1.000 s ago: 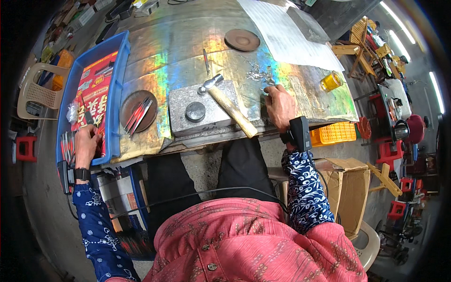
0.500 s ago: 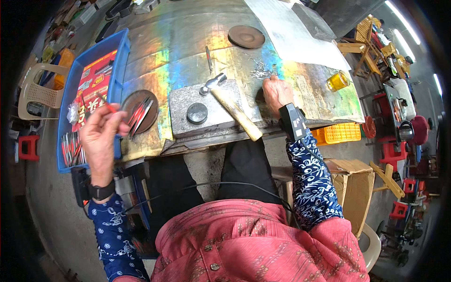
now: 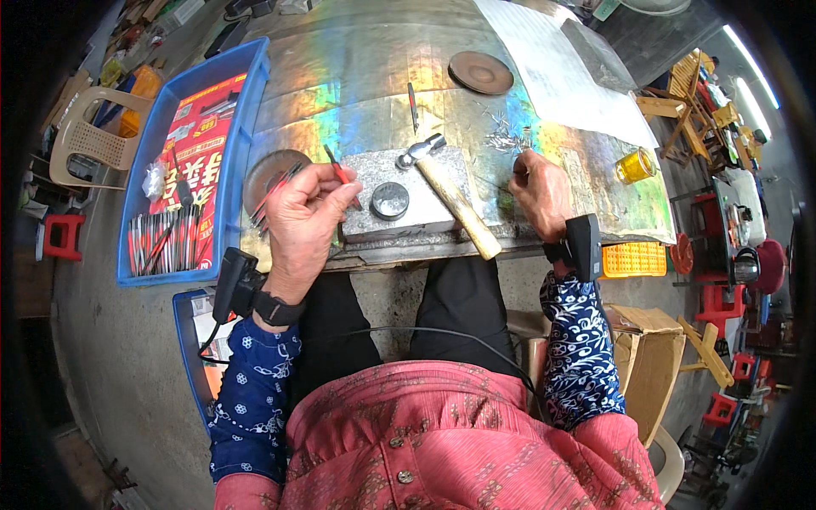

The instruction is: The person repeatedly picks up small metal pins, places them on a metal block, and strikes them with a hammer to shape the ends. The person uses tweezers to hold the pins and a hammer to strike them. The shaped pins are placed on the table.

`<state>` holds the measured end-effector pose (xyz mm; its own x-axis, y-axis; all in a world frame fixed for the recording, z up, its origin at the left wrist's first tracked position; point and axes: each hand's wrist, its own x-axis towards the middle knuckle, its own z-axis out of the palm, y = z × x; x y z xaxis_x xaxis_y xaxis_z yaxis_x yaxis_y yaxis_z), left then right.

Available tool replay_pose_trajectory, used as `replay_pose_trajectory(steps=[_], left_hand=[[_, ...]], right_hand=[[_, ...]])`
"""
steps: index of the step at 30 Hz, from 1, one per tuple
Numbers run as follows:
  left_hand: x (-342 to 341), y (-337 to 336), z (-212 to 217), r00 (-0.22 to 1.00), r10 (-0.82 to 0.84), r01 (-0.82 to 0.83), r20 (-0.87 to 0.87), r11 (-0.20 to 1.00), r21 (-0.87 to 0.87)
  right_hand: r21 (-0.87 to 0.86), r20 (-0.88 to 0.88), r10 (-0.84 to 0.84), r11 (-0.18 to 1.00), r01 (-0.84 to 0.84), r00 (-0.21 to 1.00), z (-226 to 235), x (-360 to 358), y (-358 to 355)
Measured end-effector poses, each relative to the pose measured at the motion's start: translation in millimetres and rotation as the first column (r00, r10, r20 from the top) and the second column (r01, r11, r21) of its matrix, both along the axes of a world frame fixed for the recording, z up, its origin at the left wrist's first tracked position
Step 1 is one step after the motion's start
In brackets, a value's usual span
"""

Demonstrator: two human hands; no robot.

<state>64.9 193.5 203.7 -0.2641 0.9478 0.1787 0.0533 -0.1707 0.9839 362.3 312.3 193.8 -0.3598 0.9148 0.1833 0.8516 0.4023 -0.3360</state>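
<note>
My left hand [image 3: 302, 212] is closed in a pinch on a slim red-and-black tool [image 3: 334, 163], perhaps tweezers, at the left end of a grey block [image 3: 361, 172]. A dark round puck [image 3: 390, 201] sits on the block. A hammer [image 3: 456, 201] lies across it, its pale wooden handle overhanging the table's front edge. To the right of the block, my right hand [image 3: 544, 194] has its fingers drawn together beside a scatter of small silvery pins [image 3: 507, 136]; whatever is between the fingertips is hidden. Partly behind my left hand, a brown dish [image 3: 265, 167] holds similar slim red tools.
A blue tray [image 3: 255, 110] at left contains rows of red-and-silver tools [image 3: 161, 242] and red printed card. Another slim tool [image 3: 413, 106] lies beyond the hammer. Farther off are a brown disc [image 3: 481, 73] and white sheet [image 3: 544, 68]; a yellow jar [image 3: 635, 167] stands right.
My left hand has moved right, from beside the blue tray to the block's left end, carrying the slim red tool. My right hand stays near the pins. The whole view has shifted slightly.
</note>
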Motion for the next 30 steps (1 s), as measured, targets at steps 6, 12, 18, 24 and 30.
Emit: replay_pose_trajectory(steps=[6,12,18,24,30], left_hand=[[4,-5,-9,0.990,0.026,-0.019,-0.136,0.998,0.051],[7,-6,-10,0.971,0.052,-0.036,-0.234,0.997,0.073],[6,-8,-9,0.968,0.062,-0.040,-0.243,0.995,0.095],[10,-20,0,0.984,-0.052,0.044,0.170,0.998,0.050],[19,-42,16,0.859,-0.149,0.151,0.489,0.988,0.035]], right_hand=[[0.024,-0.309,0.040,0.999,-0.035,0.950,11,-8,-24],[0.114,-0.421,0.157,0.986,-0.120,0.893,30,-22,-51],[-0.014,-0.595,0.132,0.985,-0.174,0.793,49,-45,-91],[-0.049,-0.714,0.171,0.955,-0.292,0.678,55,-68,-116],[-0.179,-0.847,0.051,0.910,-0.374,0.529,58,-88,-134]])
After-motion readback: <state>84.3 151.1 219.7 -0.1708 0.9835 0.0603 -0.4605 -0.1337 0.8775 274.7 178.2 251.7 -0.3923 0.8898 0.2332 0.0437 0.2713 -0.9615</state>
